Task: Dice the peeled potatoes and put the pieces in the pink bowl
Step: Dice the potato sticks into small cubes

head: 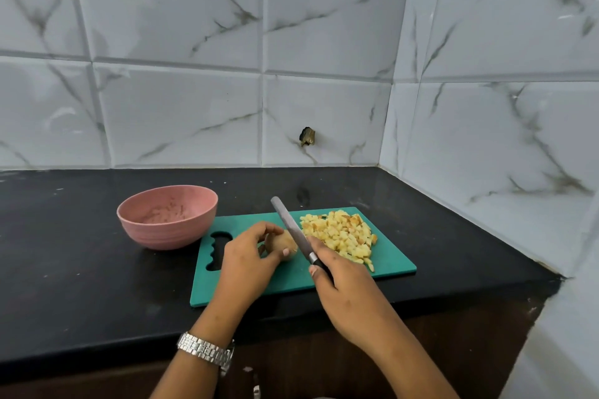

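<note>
A peeled potato lies on the green cutting board, and my left hand holds it with curled fingers. My right hand grips the black handle of a knife. Its blade points up and to the left, just right of the potato. A heap of diced potato pieces covers the right part of the board. The pink bowl stands on the counter to the left of the board, with only a smear of residue inside.
The black counter meets tiled walls at the back and on the right. The board has a grip cutout at its left end. A metal watch is on my left wrist. The counter's front edge runs just below the board.
</note>
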